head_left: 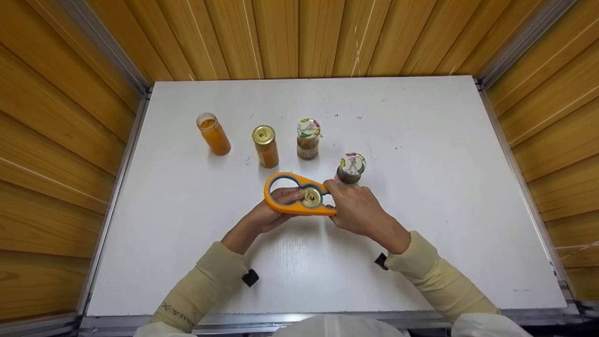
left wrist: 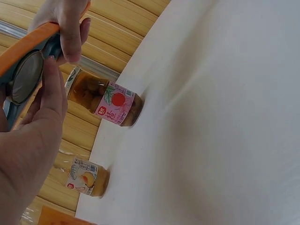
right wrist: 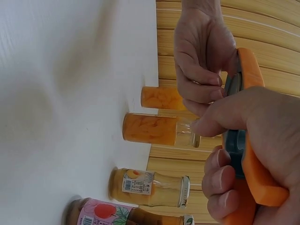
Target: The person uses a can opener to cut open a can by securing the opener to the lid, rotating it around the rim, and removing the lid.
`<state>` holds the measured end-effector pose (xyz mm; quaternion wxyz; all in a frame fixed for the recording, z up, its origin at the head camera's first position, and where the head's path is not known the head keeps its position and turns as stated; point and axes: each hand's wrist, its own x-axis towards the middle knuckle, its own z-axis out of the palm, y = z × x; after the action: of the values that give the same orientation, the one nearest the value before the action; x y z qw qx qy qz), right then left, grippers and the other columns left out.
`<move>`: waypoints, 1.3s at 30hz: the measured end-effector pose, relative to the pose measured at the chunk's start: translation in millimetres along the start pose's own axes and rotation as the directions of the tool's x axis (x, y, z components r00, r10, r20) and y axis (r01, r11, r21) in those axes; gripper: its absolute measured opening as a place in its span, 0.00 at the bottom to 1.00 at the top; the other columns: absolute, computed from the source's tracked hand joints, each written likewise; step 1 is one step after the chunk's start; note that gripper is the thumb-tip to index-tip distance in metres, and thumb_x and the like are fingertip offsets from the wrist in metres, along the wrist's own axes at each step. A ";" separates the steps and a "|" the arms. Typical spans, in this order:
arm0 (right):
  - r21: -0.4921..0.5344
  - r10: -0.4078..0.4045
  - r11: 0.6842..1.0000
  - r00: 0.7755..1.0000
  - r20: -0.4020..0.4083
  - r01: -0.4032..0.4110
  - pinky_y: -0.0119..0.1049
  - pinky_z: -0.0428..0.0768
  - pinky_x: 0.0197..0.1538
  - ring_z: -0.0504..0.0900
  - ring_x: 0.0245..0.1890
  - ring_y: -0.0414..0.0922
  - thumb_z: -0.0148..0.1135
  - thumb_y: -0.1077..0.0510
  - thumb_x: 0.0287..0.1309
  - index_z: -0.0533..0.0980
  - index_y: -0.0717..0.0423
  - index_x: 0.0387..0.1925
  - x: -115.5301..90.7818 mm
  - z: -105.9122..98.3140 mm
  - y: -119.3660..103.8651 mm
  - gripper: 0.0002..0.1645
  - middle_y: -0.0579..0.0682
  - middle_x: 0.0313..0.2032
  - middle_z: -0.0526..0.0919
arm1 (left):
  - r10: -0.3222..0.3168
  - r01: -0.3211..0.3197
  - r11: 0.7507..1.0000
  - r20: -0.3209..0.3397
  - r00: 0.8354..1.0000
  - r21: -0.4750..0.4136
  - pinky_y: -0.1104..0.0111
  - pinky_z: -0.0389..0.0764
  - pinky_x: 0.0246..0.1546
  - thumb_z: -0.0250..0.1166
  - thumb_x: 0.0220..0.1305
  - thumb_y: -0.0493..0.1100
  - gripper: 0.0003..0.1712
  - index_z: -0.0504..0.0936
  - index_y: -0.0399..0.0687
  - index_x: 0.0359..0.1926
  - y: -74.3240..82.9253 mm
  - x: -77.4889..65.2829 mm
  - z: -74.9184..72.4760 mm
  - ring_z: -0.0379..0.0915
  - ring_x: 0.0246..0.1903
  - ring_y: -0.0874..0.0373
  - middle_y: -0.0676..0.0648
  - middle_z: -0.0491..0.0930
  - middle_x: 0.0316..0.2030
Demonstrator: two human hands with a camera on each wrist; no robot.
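An orange jar opener (head_left: 299, 209) with grey-lined rings is held above the table, its handle ends gripped by my right hand (head_left: 358, 206). A gold jar lid (head_left: 312, 197) sits within its smaller ring, apart from any jar. My left hand (head_left: 269, 213) pinches that lid, the thumb reaching through the larger ring. In the left wrist view, fingers touch the rim of the lid (left wrist: 27, 77). The right wrist view has the right fingers curled round the handles of the opener (right wrist: 258, 173). Beyond the right hand stands a jar with a pink label (left wrist: 115, 103) and a patterned lid.
At the left stands an open, lidless jar of orange fruit (head_left: 215, 135). Beside it are a gold-lidded orange jar (head_left: 266, 152) and a pale-labelled jar with a patterned lid (head_left: 308, 140). Wooden-slat walls (head_left: 299, 37) border the white table (head_left: 444, 187).
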<state>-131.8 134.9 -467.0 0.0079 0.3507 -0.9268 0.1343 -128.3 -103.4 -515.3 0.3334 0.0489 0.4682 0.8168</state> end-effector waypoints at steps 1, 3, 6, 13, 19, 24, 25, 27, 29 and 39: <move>0.001 -0.003 1.000 1.000 -0.003 0.003 0.45 0.80 0.25 0.82 0.26 0.49 0.81 0.57 0.46 0.72 0.58 0.53 -0.4 0.3 0.2 0.35 0.52 0.35 0.83 | -0.003 0.003 1.000 -0.002 1.000 0.000 0.68 0.83 0.51 0.65 0.72 0.50 0.28 0.77 0.32 0.61 -0.3 0.1 -0.1 0.82 0.45 0.56 0.43 0.85 0.47; 0.003 -0.011 1.000 1.000 -0.013 0.011 0.45 0.80 0.25 0.82 0.26 0.49 0.81 0.57 0.46 0.72 0.58 0.53 -1.4 1.2 1.0 0.34 0.51 0.35 0.83 | -0.011 0.011 1.000 -0.005 1.000 -0.002 0.68 0.83 0.51 0.65 0.72 0.50 0.27 0.78 0.32 0.60 -1.1 0.4 -0.3 0.82 0.44 0.57 0.43 0.85 0.46; -0.004 -0.031 1.000 0.999 -0.038 0.031 0.45 0.79 0.23 0.81 0.25 0.49 0.81 0.56 0.46 0.72 0.58 0.51 -3.4 3.1 2.1 0.33 0.50 0.33 0.83 | -0.022 0.022 1.000 -0.008 1.000 -0.004 0.70 0.83 0.49 0.65 0.72 0.48 0.24 0.79 0.33 0.58 -2.7 0.5 -0.4 0.82 0.43 0.58 0.44 0.85 0.46; -0.014 -0.077 0.997 0.995 -0.056 0.077 0.44 0.77 0.20 0.80 0.23 0.49 0.79 0.55 0.46 0.71 0.57 0.51 -6.4 9.6 2.7 0.33 0.50 0.32 0.82 | -0.058 0.058 0.998 -0.038 0.998 -0.007 0.71 0.84 0.47 0.64 0.73 0.46 0.18 0.82 0.37 0.54 -6.4 -1.5 -1.4 0.82 0.41 0.59 0.45 0.86 0.44; 0.001 -0.057 0.998 0.998 -0.032 0.057 0.45 0.78 0.22 0.80 0.24 0.49 0.79 0.56 0.46 0.70 0.57 0.52 -5.9 9.7 2.2 0.34 0.50 0.33 0.83 | -0.051 0.051 0.999 -0.034 0.998 -0.014 0.72 0.83 0.45 0.64 0.73 0.45 0.17 0.82 0.37 0.54 -7.0 -0.7 -2.4 0.80 0.40 0.59 0.46 0.86 0.44; 0.016 -0.038 0.999 0.999 -0.025 0.038 0.45 0.79 0.23 0.81 0.25 0.50 0.79 0.55 0.48 0.70 0.57 0.54 -4.8 5.8 2.4 0.34 0.50 0.36 0.84 | -0.044 0.043 0.999 -0.044 0.998 -0.009 0.71 0.84 0.47 0.60 0.75 0.38 0.15 0.80 0.33 0.56 -4.1 -1.7 -3.7 0.81 0.40 0.58 0.44 0.85 0.45; 0.020 -0.035 0.999 0.999 -0.025 0.035 0.45 0.80 0.24 0.81 0.26 0.50 0.79 0.55 0.48 0.70 0.57 0.54 -4.5 5.1 2.7 0.34 0.50 0.37 0.84 | -0.047 0.047 0.999 -0.049 0.998 -0.008 0.70 0.84 0.48 0.59 0.75 0.38 0.16 0.79 0.32 0.57 -3.2 -2.2 -4.6 0.81 0.41 0.58 0.43 0.84 0.46; 0.023 -0.029 0.999 0.999 -0.028 0.030 0.46 0.80 0.25 0.82 0.27 0.50 0.79 0.55 0.48 0.70 0.57 0.54 -4.0 3.8 3.0 0.35 0.50 0.38 0.84 | -0.058 0.058 0.998 -0.067 0.996 -0.005 0.68 0.84 0.51 0.59 0.75 0.37 0.19 0.76 0.29 0.60 -0.7 -3.2 -6.5 0.81 0.43 0.56 0.41 0.84 0.48; 0.023 -0.028 0.999 0.999 -0.035 0.029 0.46 0.80 0.25 0.82 0.27 0.50 0.79 0.55 0.48 0.71 0.57 0.54 -3.5 3.7 3.7 0.35 0.51 0.38 0.84 | -0.075 0.075 0.997 -0.093 0.993 0.000 0.64 0.83 0.54 0.59 0.74 0.36 0.22 0.73 0.26 0.64 1.2 -4.6 -9.8 0.82 0.45 0.54 0.40 0.83 0.50; 0.042 -0.033 0.999 0.999 -0.035 0.035 0.40 0.78 0.24 0.79 0.24 0.46 0.81 0.56 0.47 0.71 0.56 0.53 -7.1 8.8 7.8 0.34 0.49 0.35 0.84 | -0.086 0.096 0.994 -0.186 0.979 0.045 0.59 0.81 0.58 0.50 0.80 0.38 0.24 0.70 0.27 0.69 11.1 -27.9 -49.4 0.81 0.53 0.49 0.35 0.82 0.56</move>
<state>-130.8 142.8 -478.1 0.0184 0.3641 -0.9174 0.1598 -131.6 -159.8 -527.5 0.3242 -0.0390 0.5206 0.7889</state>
